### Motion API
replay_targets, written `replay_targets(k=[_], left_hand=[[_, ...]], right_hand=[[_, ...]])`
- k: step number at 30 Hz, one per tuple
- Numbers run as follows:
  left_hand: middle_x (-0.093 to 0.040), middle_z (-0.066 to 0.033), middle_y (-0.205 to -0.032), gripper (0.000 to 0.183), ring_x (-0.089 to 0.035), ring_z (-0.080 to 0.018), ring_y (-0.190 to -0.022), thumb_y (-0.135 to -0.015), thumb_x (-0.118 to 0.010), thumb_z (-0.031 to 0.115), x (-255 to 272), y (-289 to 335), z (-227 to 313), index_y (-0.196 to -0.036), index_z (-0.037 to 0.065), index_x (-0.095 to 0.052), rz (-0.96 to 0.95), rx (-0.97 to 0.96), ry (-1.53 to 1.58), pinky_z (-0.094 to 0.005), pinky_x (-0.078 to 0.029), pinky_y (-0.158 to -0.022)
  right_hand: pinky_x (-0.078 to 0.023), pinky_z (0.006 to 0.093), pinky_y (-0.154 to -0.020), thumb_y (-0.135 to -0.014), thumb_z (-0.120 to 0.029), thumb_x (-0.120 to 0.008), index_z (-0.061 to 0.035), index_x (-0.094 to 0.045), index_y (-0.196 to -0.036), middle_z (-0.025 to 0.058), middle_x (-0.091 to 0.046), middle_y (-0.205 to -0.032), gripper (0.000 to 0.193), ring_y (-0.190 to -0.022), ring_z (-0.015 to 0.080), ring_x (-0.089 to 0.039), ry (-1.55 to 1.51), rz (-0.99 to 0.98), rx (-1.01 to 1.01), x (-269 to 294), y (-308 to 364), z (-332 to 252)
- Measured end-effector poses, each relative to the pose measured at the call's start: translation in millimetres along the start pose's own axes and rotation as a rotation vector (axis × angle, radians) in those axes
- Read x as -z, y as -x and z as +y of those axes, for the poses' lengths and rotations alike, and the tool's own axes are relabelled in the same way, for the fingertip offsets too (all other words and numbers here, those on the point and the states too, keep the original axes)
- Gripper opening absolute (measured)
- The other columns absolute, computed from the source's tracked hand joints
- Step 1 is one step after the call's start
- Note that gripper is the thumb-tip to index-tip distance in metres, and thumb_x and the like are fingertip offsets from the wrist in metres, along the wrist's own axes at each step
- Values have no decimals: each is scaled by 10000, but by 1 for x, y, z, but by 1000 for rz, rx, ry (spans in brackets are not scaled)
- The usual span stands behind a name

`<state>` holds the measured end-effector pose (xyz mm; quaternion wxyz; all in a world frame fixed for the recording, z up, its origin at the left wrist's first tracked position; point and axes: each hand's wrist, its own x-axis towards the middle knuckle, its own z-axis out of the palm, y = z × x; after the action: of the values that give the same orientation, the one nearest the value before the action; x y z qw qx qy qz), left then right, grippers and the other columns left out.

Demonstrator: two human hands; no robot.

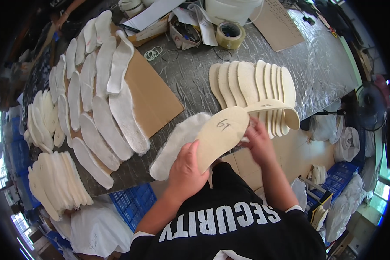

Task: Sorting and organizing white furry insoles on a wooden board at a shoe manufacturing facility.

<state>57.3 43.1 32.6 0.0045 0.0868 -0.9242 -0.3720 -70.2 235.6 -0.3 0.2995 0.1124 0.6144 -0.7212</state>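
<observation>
My left hand (187,170) grips a cream insole (223,130) by its near side, thumb on top. The insole is tilted above the table edge and bears a handwritten mark. My right hand (259,141) has its fingers curled at the far end of that insole, partly hidden. A second cream insole (273,105) bends out to the right from there, over a row of cream insoles (242,82) leaning on each other. Which insole the right fingers pinch is hard to make out. Under the left hand's insole lies a white fluffy insole (177,145).
White fluffy insoles (104,115) cover a brown cardboard sheet (154,95) at left, with piled insoles (58,184) beside it. A tape roll (230,34), white bucket (232,11) and rubber bands (153,53) sit at the back. Blue crates (134,203) stand below the table.
</observation>
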Motion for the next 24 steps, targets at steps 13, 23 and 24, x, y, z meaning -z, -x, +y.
replay_targets(k=[13,23,24], left_hand=[[-477,-164,-1264,981,-490,-246,-1154,-549,-874,264,91,60,-46,-1315,-7,-325,-63,357,624,-347,-373,-988],[-477,-183,-1229,734,-506,-336,-1097,-520,-830,73,67,50,-40,-1134,29,-432,-153,155,-99,-382,-407,-940],[-477,-183,-1227,748,-505,-343,-1098,-523,-826,73,67,49,-40,-1154,27,-426,-162,104,-137,-380,-407,-940]], right_hand=[[-503,286,-719,-953,-316,-473,-21,-524,-1104,95,-594,-1001,334,-838,157,-615,109,-281,23,18,-23,-28],[-503,229,-606,-882,-42,-573,-3,-540,-1028,45,-614,-844,155,-659,103,-590,-121,-401,-166,-49,-18,37],[-500,230,-598,-881,-37,-571,-3,-543,-1015,39,-609,-826,141,-649,103,-585,-112,-386,-182,-50,-19,37]])
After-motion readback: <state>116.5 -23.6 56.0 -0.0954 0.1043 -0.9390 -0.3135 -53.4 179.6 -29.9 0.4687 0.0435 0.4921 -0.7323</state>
